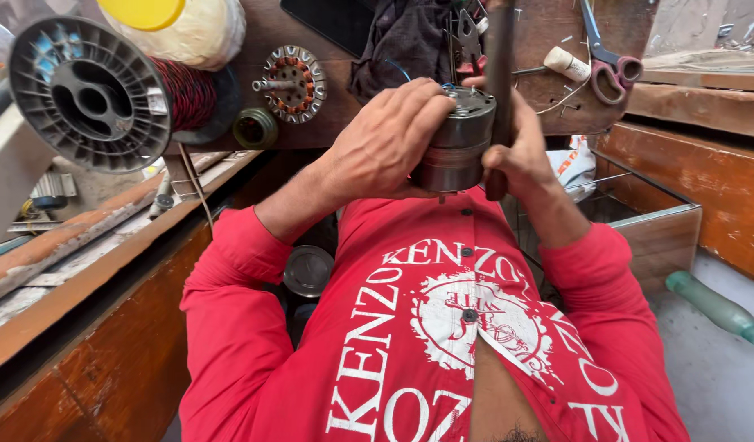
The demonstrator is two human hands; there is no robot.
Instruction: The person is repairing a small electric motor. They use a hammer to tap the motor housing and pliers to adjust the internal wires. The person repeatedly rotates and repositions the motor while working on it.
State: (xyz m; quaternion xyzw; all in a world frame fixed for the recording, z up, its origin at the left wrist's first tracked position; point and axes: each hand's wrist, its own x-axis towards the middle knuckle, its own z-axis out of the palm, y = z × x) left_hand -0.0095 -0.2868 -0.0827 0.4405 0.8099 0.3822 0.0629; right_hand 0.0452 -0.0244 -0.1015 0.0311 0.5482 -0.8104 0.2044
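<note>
The left hand [385, 139] is curled around a small cylindrical metal motor [457, 141], fingers wrapped over its top edge and thumb beneath, holding it up in front of the chest just above the red shirt [426, 327]. The right hand [520, 155] is closed round a dark rod-like tool [500, 90] that stands nearly upright, pressed against the right side of the motor; its fingers also reach behind the motor's top.

Beyond the hands lies the wooden bench [311, 33]. On it, to the left, sit a large grey spool of reddish wire [107, 94], a wound stator [293, 83] and a small green ring-shaped part [255, 128]. A dark cloth [401, 37] lies behind the motor, with red-handled scissors [606, 61] to the right. A green bottle [717, 307] lies on the floor at lower right.
</note>
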